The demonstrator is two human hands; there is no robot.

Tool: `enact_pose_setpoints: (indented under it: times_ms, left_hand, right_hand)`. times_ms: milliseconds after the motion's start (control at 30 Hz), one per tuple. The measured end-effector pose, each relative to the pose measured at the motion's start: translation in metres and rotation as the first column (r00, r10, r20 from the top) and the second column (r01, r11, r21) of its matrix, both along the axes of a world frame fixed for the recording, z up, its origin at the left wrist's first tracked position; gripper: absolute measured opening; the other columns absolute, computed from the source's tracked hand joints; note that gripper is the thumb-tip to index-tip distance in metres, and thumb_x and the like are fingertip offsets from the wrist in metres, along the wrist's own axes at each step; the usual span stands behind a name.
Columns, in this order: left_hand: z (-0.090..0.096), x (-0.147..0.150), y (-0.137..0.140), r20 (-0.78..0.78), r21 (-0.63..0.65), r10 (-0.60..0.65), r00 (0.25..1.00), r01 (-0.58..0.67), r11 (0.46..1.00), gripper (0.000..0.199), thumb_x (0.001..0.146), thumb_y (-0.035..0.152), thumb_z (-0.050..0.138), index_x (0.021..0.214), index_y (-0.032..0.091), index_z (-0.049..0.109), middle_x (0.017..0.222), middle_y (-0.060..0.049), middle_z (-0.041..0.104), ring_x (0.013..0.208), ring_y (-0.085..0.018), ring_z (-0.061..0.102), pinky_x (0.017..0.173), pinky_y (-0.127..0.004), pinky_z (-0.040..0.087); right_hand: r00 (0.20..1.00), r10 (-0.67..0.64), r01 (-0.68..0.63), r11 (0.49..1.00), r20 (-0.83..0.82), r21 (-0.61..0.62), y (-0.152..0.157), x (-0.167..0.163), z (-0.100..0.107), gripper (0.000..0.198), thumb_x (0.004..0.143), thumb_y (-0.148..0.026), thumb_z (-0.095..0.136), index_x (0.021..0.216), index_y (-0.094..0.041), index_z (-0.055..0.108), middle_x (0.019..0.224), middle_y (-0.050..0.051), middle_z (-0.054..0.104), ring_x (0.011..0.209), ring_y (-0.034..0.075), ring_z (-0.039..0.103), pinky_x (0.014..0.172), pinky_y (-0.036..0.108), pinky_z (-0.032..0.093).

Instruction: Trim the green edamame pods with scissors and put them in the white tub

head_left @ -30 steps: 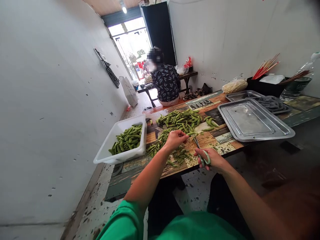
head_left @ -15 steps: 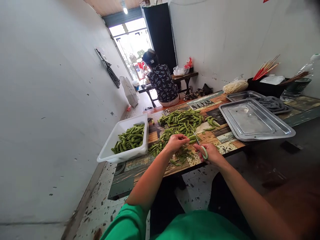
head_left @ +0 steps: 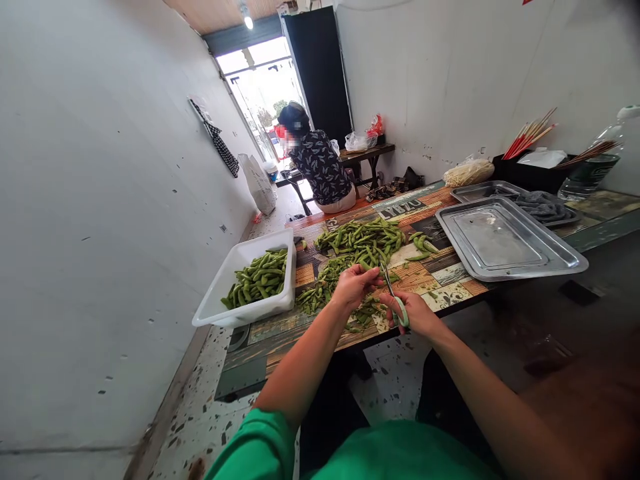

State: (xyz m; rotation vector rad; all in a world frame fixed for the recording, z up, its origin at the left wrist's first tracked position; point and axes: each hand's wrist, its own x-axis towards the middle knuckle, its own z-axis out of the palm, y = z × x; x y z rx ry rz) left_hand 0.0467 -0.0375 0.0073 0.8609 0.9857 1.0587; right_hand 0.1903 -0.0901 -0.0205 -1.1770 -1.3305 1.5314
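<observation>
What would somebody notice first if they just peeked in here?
Probably the big heap of green pods on the table, with two hands right in front: the left hand pinching a pod, the right hand holding scissors. Then the white tub of more pods at the left, and the shiny tray at the right.

In the right grip (head_left: 411, 312), scissors (head_left: 390, 288) with pale green loop handles and slim metal blades, tips pointing away across the table (head_left: 430, 270). Pinched in the left grip (head_left: 353, 287), a single green pod (head_left: 366, 265), close beside the blades. Just beyond, loosely heaped pods (head_left: 357, 238); leftward, more inside a white bin (head_left: 265, 310).
</observation>
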Motion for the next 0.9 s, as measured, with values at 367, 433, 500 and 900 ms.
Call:
enact_pose_setpoints:
  times_ms: [367, 433, 500, 900]
  left_hand:
    - [0.003, -0.007, -0.004, -0.174, 0.116, 0.106, 0.979, -0.087, 0.989, 0.028, 0.067, 0.028, 0.073, 0.067, 0.014, 0.049, 0.059, 0.000, 0.059, 0.054, -0.010, 0.058, 0.050, -0.019, 0.039]
    - [0.021, -0.037, 0.001, -0.365, 0.351, 0.364, 0.857, -0.236, 0.906, 0.023, 0.072, 0.032, 0.068, 0.073, 0.014, 0.054, 0.066, -0.001, 0.062, 0.061, -0.011, 0.060, 0.056, -0.021, 0.042]
    - [0.048, -0.083, 0.002, -0.522, 0.604, 0.698, 0.491, -0.365, 0.709, 0.020, 0.076, 0.034, 0.063, 0.081, 0.015, 0.057, 0.077, -0.003, 0.065, 0.073, -0.014, 0.061, 0.068, -0.025, 0.046]
    - [0.027, -0.032, 0.022, -0.923, 0.340, 0.383, 0.032, 0.532, 0.775, 0.027, 0.085, 0.033, 0.050, 0.099, 0.021, 0.070, 0.100, -0.006, 0.068, 0.095, -0.020, 0.060, 0.087, -0.029, 0.044]
  right_hand:
    - [0.994, -0.080, 0.079, 0.997, 0.073, 0.019, 0.001, 0.000, -0.006, 0.041, 0.067, -0.054, 0.069, 0.066, -0.015, 0.060, 0.041, -0.005, 0.050, 0.033, 0.009, 0.046, 0.033, 0.019, 0.034]
    - [0.993, -0.115, 0.117, 0.990, 0.023, -0.083, 0.004, 0.006, -0.009, 0.045, 0.066, -0.058, 0.068, 0.076, -0.015, 0.062, 0.046, -0.003, 0.054, 0.034, 0.010, 0.048, 0.029, 0.018, 0.029]
    - [0.985, -0.169, 0.165, 0.978, -0.023, -0.131, 0.007, 0.014, -0.009, 0.048, 0.064, -0.059, 0.070, 0.078, -0.014, 0.062, 0.048, -0.003, 0.054, 0.036, 0.010, 0.049, 0.028, 0.017, 0.026]
    - [0.913, -0.347, 0.312, 0.933, -0.216, -0.180, 0.007, 0.037, 0.002, 0.044, 0.068, -0.056, 0.069, 0.077, -0.014, 0.060, 0.049, -0.003, 0.053, 0.038, 0.008, 0.050, 0.027, 0.014, 0.029]
